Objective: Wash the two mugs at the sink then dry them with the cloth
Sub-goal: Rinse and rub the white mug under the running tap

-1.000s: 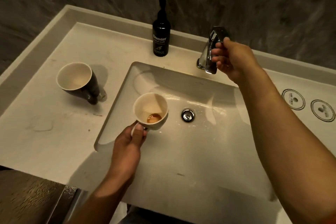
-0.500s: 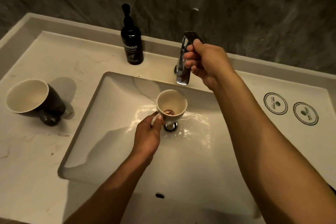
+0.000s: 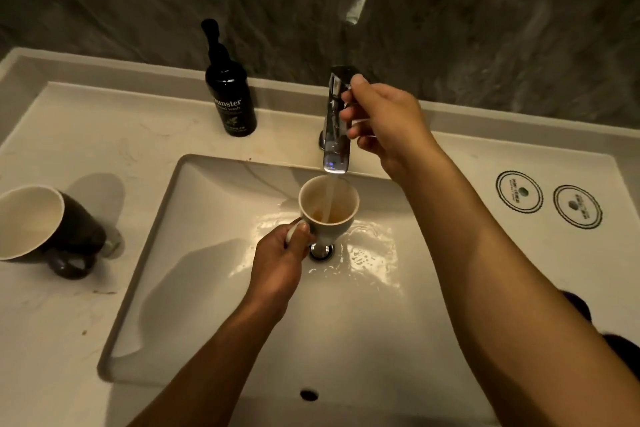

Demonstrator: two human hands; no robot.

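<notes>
Progress: early, in my judgement; only rinsing of the first mug has begun.
White mug [image 3: 328, 210]: under the tap [image 3: 336, 121] over the sink [image 3: 166, 253], stream striking brown dregs.
Left hand [image 3: 277, 267]: gripping that mug's handle.
Right hand [image 3: 384, 121]: closed on the tap lever.
Dark mug [image 3: 45, 229]: on its side on the table [image 3: 104, 135], unwashed.
Cloth: not visible.
Change: half a second ago no water ran and the mug sat lower, over the drain [image 3: 320, 251].

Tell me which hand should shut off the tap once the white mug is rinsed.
Right. The right hand already grips the tap lever, while the left hand is occupied holding the white mug by its handle under the water stream.
</notes>
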